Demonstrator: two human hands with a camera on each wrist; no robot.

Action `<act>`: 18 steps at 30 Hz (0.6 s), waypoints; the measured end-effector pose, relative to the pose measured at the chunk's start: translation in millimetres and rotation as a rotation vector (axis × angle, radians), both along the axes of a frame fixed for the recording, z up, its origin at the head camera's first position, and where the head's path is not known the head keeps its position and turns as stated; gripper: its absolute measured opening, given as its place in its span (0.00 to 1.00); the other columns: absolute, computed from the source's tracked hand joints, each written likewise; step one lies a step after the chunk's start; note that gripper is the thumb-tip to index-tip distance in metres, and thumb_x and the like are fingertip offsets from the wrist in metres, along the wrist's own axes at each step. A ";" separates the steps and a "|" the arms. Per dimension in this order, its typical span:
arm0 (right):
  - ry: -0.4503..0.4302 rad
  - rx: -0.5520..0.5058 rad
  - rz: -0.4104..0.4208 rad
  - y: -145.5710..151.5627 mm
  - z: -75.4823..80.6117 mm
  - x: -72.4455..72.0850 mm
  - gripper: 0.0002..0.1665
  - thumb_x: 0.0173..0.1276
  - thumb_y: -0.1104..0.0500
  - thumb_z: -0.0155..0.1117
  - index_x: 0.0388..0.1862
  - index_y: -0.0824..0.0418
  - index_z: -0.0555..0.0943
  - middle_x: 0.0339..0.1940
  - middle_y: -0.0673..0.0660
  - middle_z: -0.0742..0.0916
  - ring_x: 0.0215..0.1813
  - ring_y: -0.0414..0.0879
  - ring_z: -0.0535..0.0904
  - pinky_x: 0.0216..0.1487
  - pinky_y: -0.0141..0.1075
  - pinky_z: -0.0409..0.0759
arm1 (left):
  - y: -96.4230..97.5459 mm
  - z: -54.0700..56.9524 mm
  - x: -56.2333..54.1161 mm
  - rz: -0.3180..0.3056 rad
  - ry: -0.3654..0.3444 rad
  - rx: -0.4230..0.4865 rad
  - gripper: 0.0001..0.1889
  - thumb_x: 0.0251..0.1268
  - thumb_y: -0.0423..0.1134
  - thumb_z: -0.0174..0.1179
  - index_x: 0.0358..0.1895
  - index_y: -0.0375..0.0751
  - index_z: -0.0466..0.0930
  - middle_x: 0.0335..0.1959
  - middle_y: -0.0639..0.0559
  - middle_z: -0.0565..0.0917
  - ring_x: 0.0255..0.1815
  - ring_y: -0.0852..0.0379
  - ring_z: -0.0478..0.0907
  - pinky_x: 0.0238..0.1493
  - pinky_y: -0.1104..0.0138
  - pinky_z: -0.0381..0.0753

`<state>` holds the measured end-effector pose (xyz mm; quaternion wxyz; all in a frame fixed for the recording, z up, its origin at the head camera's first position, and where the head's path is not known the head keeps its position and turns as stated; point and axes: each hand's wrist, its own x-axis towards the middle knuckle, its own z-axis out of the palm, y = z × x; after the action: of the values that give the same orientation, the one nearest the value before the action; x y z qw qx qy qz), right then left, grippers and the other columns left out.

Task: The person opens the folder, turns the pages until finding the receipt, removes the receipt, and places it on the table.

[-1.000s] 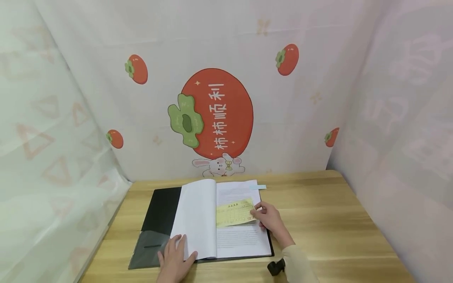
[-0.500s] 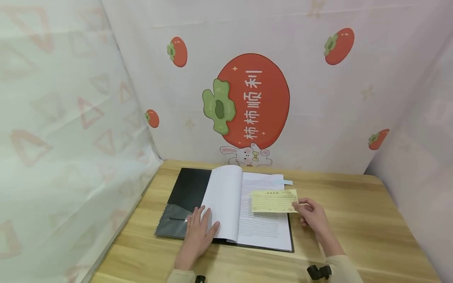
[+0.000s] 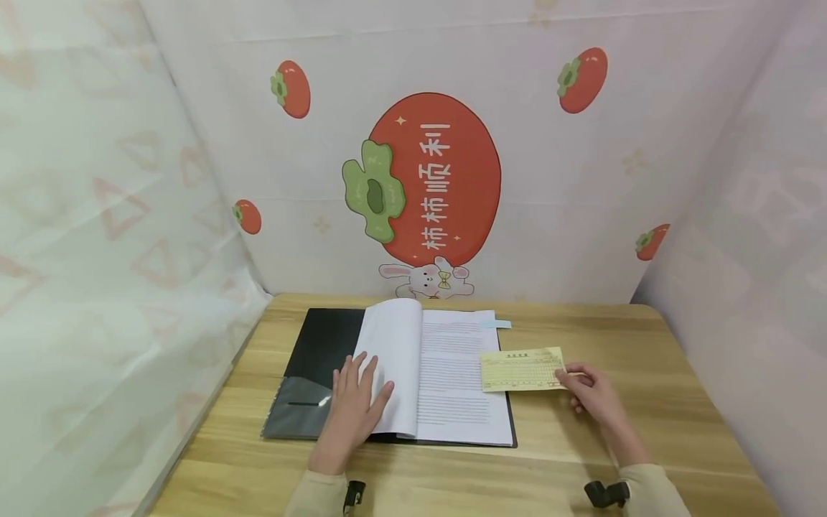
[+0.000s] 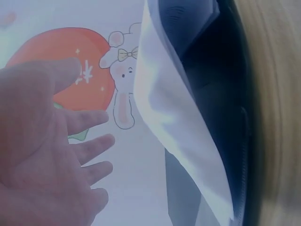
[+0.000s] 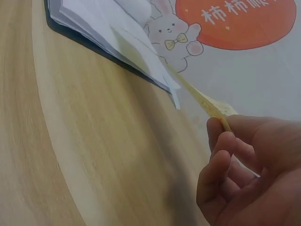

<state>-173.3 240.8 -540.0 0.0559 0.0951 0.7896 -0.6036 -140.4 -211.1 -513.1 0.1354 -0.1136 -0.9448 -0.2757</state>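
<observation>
A black folder point(image 3: 329, 332) of printed sheets lies spread on the table. Its turned white pages point(image 3: 397, 345) bulge up on the left, and a printed page point(image 3: 455, 373) faces up on the right. My left hand point(image 3: 354, 398), fingers straight and spread, is over the lower left of the turned pages; whether it touches them cannot be told. Between thumb and fingertips, my right hand point(image 3: 591, 391) pinches the right end of a yellow printed form slip point(image 3: 520, 372). In the right wrist view that slip point(image 5: 202, 99) appears nearly edge-on, raised above the table.
A pale blue tab point(image 3: 497, 324) sticks out from the page's upper right edge. The wooden table point(image 3: 581, 330) extends right of the folder. Behind it hangs a white printed curtain point(image 3: 543, 215), with more cloth along both sides.
The yellow slip has gone from lying across the printed page to mostly beyond its right edge, carried by my right hand. My left hand has shifted up along the turned pages. The head view has shifted.
</observation>
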 end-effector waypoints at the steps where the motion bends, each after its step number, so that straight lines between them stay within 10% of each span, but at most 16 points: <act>1: 0.001 0.003 0.001 3.2 0.0 0.9 0.28 0.79 0.52 0.67 0.65 0.71 0.74 0.33 0.50 0.87 0.26 0.40 0.76 0.28 0.33 0.79 | 0.5 1.5 -0.2 0.003 -0.005 -0.005 0.32 0.81 0.51 0.57 0.74 0.28 0.70 0.75 0.26 0.65 0.80 0.22 0.53 0.76 0.28 0.48; 9: 0.033 0.136 0.004 20.8 -1.1 14.7 0.27 0.80 0.53 0.66 0.61 0.74 0.75 0.29 0.53 0.85 0.24 0.42 0.77 0.26 0.34 0.79 | 1.2 9.2 -0.4 0.017 -0.074 -0.045 0.33 0.83 0.52 0.55 0.76 0.29 0.68 0.78 0.29 0.63 0.82 0.25 0.51 0.78 0.30 0.47; 18: 0.188 0.630 0.083 25.8 -10.2 20.9 0.16 0.74 0.54 0.71 0.46 0.68 0.83 0.33 0.53 0.86 0.35 0.45 0.79 0.38 0.41 0.76 | 10.6 6.5 -2.2 -0.015 -0.055 -0.050 0.32 0.81 0.51 0.56 0.75 0.29 0.69 0.77 0.29 0.65 0.80 0.24 0.54 0.77 0.29 0.48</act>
<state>-152.4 266.6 -550.2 -0.0247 0.0193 0.9424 -0.3329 -142.5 -200.5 -506.6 0.1043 -0.1165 -0.9540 -0.2560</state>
